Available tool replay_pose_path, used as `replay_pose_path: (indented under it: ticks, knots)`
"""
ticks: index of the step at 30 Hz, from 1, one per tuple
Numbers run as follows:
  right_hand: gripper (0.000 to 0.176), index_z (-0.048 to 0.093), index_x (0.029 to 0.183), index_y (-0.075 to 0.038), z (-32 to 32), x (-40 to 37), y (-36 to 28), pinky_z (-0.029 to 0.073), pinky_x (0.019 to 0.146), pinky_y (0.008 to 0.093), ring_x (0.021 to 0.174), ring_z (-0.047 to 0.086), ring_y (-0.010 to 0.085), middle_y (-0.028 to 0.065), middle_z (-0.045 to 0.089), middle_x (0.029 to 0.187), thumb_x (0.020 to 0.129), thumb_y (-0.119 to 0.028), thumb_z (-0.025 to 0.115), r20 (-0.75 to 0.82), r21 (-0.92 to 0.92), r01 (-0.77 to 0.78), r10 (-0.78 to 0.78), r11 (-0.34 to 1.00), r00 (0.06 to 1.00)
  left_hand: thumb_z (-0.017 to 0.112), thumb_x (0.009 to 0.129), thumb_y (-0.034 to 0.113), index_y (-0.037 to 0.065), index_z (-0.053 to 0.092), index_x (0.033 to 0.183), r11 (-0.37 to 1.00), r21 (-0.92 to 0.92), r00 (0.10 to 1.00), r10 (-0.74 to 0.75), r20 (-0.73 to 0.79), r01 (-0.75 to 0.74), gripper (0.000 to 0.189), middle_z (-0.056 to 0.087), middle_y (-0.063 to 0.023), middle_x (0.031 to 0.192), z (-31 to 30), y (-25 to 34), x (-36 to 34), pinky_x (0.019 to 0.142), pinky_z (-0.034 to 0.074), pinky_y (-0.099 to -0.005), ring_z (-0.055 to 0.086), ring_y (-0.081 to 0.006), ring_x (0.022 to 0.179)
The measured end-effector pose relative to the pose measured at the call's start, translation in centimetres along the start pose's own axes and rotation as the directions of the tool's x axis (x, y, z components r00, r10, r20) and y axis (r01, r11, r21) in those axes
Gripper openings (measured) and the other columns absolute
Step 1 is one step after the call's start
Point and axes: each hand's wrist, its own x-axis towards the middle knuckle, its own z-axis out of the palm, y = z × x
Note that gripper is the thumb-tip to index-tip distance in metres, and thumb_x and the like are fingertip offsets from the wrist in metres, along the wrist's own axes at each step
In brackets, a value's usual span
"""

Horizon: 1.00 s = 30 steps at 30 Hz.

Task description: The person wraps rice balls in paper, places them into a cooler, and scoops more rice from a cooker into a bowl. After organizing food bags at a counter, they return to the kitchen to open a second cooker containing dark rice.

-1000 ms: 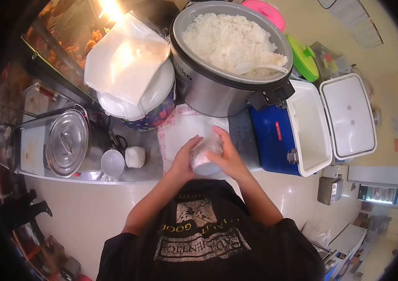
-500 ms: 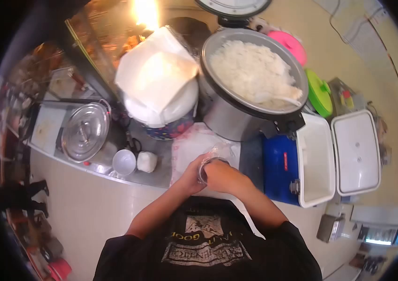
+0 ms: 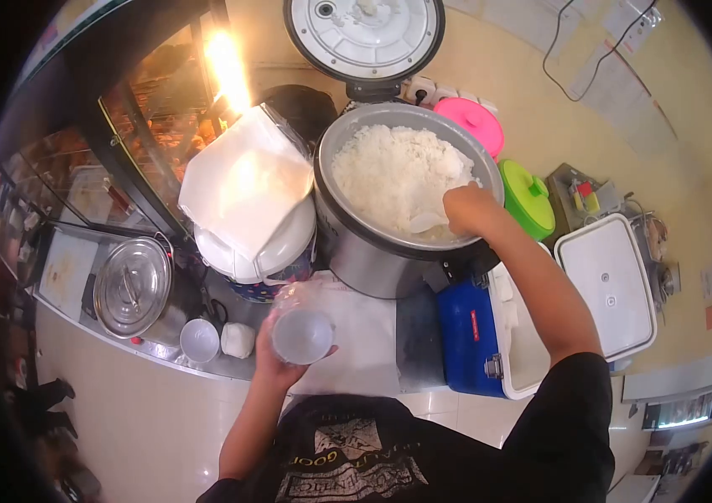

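Clear bag-lined cup (image 3: 302, 337) upright; white paddle (image 3: 424, 221) in rice (image 3: 389, 172)

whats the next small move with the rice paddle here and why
Probably dig the paddle into the rice and lift a scoop toward the cup. The right hand grips the paddle at the near edge of the rice in the open cooker, and the left hand holds the bag-lined cup mouth-up, apparently empty, just in front of the cooker.

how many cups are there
2. One cup is held in the left hand, in front of the rice cooker. The other cup stands on the counter by the steel pot. More may be hidden.
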Motion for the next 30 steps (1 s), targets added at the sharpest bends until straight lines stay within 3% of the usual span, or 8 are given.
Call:
replay_pose_path:
  ticks: [4, 7, 10, 16, 22, 23, 26, 30]
  knots:
    - [0.028, 0.073, 0.098, 0.0, -2.5, 1.3, -0.3, 0.051, 0.087, 0.0452, 0.094, 0.068, 0.0336, 0.0222, 0.071, 0.098, 0.076, -0.015, 0.063, 0.182, 0.117, 0.077, -0.097, 0.99, 0.979, 0.036, 0.094, 0.063, 0.015, 0.051, 0.134, 0.994, -0.053, 0.992, 0.087, -0.092, -0.092, 0.064, 0.059, -0.0153, 0.127, -2.1, 1.6, -1.5, 0.087, 0.048, -0.0696, 0.06, -0.0417, 0.111]
    - [0.031, 0.071, 0.1, 0.002, -3.3, 4.0, 0.6, 0.052, 0.083, 0.0426, 0.092, 0.069, 0.0337, 0.0235, 0.07, 0.098, 0.076, -0.015, 0.062, 0.28, 0.264, 0.016, -0.093, 0.964, 0.955, 0.041, 0.092, 0.062, 0.016, 0.045, 0.141, 0.987, 0.03, 0.984, 0.157, -0.081, -0.155, 0.067, 0.054, -0.0137, 0.137, -3.4, 2.1, -3.2, 0.095, 0.044, -0.069, 0.055, -0.0417, 0.122]
    - [0.027, 0.072, 0.098, 0.0, 1.3, 8.1, 1.9, 0.051, 0.079, 0.045, 0.093, 0.067, 0.0366, 0.0235, 0.07, 0.096, 0.078, -0.014, 0.059, -0.032, 0.406, 0.327, -0.344, 0.853, 0.938, 0.042, 0.091, 0.063, 0.015, 0.043, 0.143, 0.98, -0.014, 0.974, 0.197, -0.115, -0.2, 0.071, 0.052, -0.0147, 0.138, -3.8, 2.2, -4.0, 0.095, 0.043, -0.0708, 0.054, -0.0413, 0.122]
    - [0.03, 0.063, 0.117, -0.005, -1.3, 7.9, -2.1, 0.049, 0.079, 0.049, 0.089, 0.065, 0.0387, 0.0221, 0.067, 0.095, 0.09, -0.017, 0.054, -0.106, 0.27, 0.394, -0.38, 0.879, 0.919, 0.045, 0.09, 0.062, 0.011, 0.041, 0.144, 0.957, -0.062, 0.952, 0.273, -0.135, -0.284, 0.074, 0.051, -0.0185, 0.137, -3.0, 2.1, -5.0, 0.091, 0.046, -0.0706, 0.053, -0.0444, 0.122]
    - [0.031, 0.065, 0.11, -0.003, -3.0, 10.8, -3.0, 0.051, 0.082, 0.049, 0.097, 0.065, 0.0393, 0.0217, 0.067, 0.103, 0.082, -0.008, 0.051, 0.021, 0.218, 0.537, -0.554, 0.815, 0.832, 0.05, 0.088, 0.064, 0.004, 0.04, 0.141, 0.93, -0.118, 0.934, 0.331, -0.139, -0.347, 0.081, 0.054, -0.0246, 0.126, -1.2, 1.5, -5.8, 0.082, 0.052, -0.0714, 0.058, -0.0482, 0.112]
    - [0.029, 0.065, 0.106, 0.0, -3.1, 11.0, -3.6, 0.051, 0.083, 0.049, 0.099, 0.065, 0.04, 0.0216, 0.067, 0.103, 0.082, -0.007, 0.05, 0.076, 0.05, 0.496, -0.499, 0.867, 0.864, 0.051, 0.088, 0.062, 0.006, 0.039, 0.143, 0.93, -0.109, 0.934, 0.338, -0.118, -0.35, 0.08, 0.053, -0.0231, 0.13, -1.5, 1.4, -6.2, 0.085, 0.051, -0.0718, 0.056, -0.0476, 0.115]
    - [0.028, 0.066, 0.102, 0.001, -3.8, 9.3, -5.1, 0.051, 0.085, 0.0489, 0.1, 0.065, 0.0404, 0.0235, 0.067, 0.101, 0.079, -0.006, 0.051, 0.117, -0.031, 0.495, -0.489, 0.868, 0.864, 0.054, 0.088, 0.06, 0.01, 0.035, 0.147, 0.927, -0.114, 0.932, 0.346, -0.105, -0.357, 0.079, 0.049, -0.0203, 0.138, -2.9, 0.9, -7.5, 0.09, 0.047, -0.0731, 0.053, -0.0468, 0.121]
    - [0.023, 0.066, 0.092, 0.004, -0.8, 11.0, -3.1, 0.05, 0.075, 0.0469, 0.088, 0.066, 0.0374, 0.0254, 0.066, 0.091, 0.076, -0.007, 0.055, 0.063, 0.242, 0.597, -0.627, 0.764, 0.777, 0.054, 0.088, 0.06, 0.011, 0.032, 0.148, 0.924, -0.203, 0.946, 0.308, -0.1, -0.323, 0.081, 0.046, -0.0203, 0.141, -3.3, 0.6, -8.0, 0.091, 0.045, -0.0756, 0.051, -0.0474, 0.124]
